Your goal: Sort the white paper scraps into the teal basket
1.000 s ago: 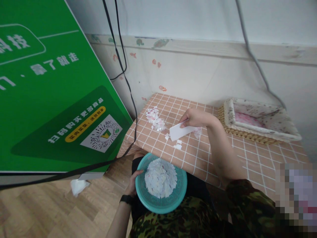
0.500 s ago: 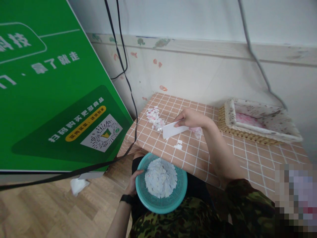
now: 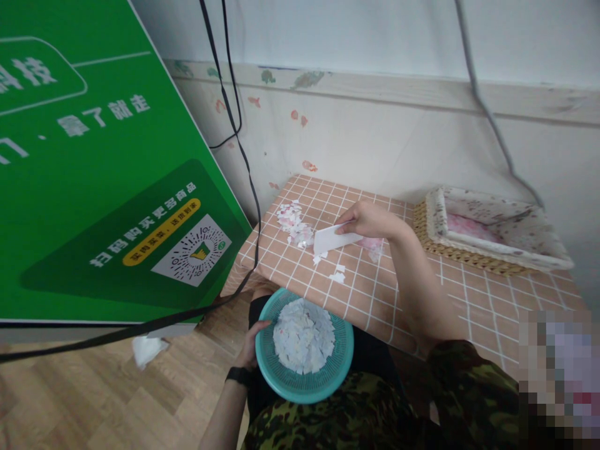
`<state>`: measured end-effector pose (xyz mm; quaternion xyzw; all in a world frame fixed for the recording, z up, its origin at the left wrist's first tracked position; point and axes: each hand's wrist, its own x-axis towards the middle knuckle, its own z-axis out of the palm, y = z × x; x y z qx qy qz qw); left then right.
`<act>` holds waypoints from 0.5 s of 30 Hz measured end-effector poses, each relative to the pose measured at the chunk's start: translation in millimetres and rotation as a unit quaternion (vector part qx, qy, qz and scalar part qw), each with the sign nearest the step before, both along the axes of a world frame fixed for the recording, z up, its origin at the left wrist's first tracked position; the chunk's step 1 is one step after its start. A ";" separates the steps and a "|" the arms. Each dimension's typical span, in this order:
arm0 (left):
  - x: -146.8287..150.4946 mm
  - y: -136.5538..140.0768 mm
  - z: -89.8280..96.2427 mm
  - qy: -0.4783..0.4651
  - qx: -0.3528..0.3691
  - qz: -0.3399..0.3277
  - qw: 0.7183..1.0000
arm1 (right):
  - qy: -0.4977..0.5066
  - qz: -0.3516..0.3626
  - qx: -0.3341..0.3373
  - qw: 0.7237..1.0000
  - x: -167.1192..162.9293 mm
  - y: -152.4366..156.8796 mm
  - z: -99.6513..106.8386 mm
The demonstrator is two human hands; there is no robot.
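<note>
White card (image 3: 330, 240) leans over the checked tabletop (image 3: 375, 300), just right of the middle of the view. The right hand (image 3: 363, 220) is closed on it, thumb and fingers pinching its upper edge. Below the view's centre, at 6 o'clock, a turquoise colander (image 3: 345, 369) rests on the wearer's lap, holding a mounded heap of torn paper scraps (image 3: 304, 337). At the colander's 9 o'clock the left hand (image 3: 254, 344) grips the rim, thumb over the top, the other fingers mostly hidden.

A loose pile of white and pink scraps (image 3: 294, 224) lies at the card's 9 o'clock, a few white pieces (image 3: 338, 274) at its 6 o'clock. Partly under the right forearm, at 3 o'clock, is a pinkish wad (image 3: 374, 246), its material unclear. Farther out at 3 o'clock stands a wicker basket (image 3: 469, 256) with a printed cloth liner; something pink lies inside.

At 9 o'clock a green panel (image 3: 117, 156) bears a QR code, and a black cable (image 3: 255, 206) passes before it and the tabletop's near-left corner.
</note>
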<state>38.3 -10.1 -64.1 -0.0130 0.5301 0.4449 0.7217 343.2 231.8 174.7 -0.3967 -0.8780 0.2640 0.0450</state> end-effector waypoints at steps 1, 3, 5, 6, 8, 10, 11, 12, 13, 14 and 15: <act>-0.4 -0.2 -0.9 0.004 0.007 -0.005 1.000 | 0.003 0.005 -0.001 1.000 -1.3 0.3 -1.2; -0.6 -0.6 -1.1 0.014 0.014 -0.006 1.000 | 0.002 0.022 -0.013 1.000 -2.3 0.4 -2.5; -0.2 -0.9 -0.5 0.019 0.016 0.003 1.000 | -0.005 0.034 -0.028 0.999 -0.7 -0.1 -1.2; 0.1 -1.1 -0.1 0.019 0.016 0.007 1.000 | -0.009 0.033 -0.030 0.999 0.8 -0.5 0.3; 0.6 -1.5 0.5 0.013 0.015 0.009 1.000 | -0.015 0.022 -0.022 0.999 3.8 -1.1 3.2; 0.8 -1.6 0.9 0.011 0.012 -0.001 1.000 | -0.015 0.008 -0.005 1.000 5.3 -0.5 4.2; 0.8 -1.5 1.1 0.014 0.013 -0.005 1.000 | -0.012 -0.001 0.005 1.000 5.4 0.1 3.7; 0.7 -1.4 1.2 0.019 0.015 -0.008 1.000 | -0.009 -0.009 0.014 1.000 5.1 0.9 2.7; 0.6 -1.2 1.3 0.024 0.018 -0.009 1.000 | -0.007 -0.013 0.020 1.000 4.6 1.7 1.4; 0.5 -1.1 1.2 0.027 0.021 -0.009 0.999 | -0.007 -0.013 0.021 1.000 4.0 2.2 0.2; 0.3 -1.1 0.9 0.026 0.021 -0.010 0.999 | -0.007 -0.007 0.016 1.000 3.6 2.5 -0.7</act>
